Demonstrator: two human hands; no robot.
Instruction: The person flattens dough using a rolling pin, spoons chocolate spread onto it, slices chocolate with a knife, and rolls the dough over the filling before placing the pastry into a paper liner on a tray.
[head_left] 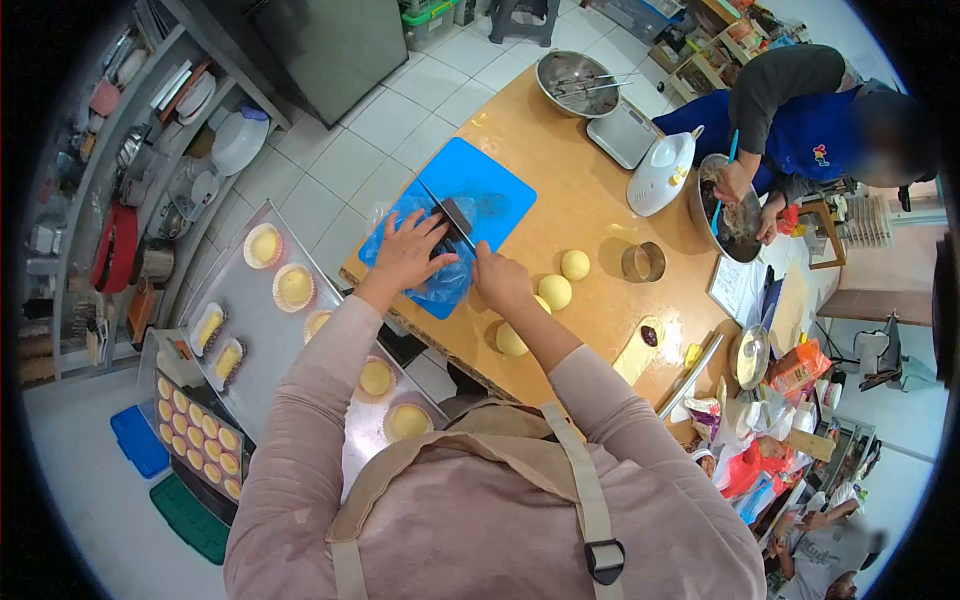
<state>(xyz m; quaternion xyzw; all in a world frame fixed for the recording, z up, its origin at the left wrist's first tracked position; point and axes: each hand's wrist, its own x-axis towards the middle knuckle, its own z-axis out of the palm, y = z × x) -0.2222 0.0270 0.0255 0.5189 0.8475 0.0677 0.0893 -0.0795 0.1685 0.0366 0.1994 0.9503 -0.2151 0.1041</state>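
My right hand (502, 283) is closed round the handle of a knife (447, 213), whose blade lies across a dark brown block (458, 216) that looks like chocolate. On the near side of the blade, the thumb and fingers of my left hand (405, 253) hold the block, partly covering it. Crumpled clear plastic (440, 290) lies beneath my left hand. All this rests on a blue cutting board (510, 190), where dark crumbs are scattered. Nearest my right forearm are yellow dough balls (554, 292), one partly hidden by the arm.
A metal tray (240, 290) of filled paper cups stands at my left. Across the wooden table (600, 225) are a ring cutter (643, 262), hand mixer (662, 172), scale (624, 135) and whisk bowl (578, 84). A co-worker (800, 120) stirs a bowl (740, 225) at the far right.
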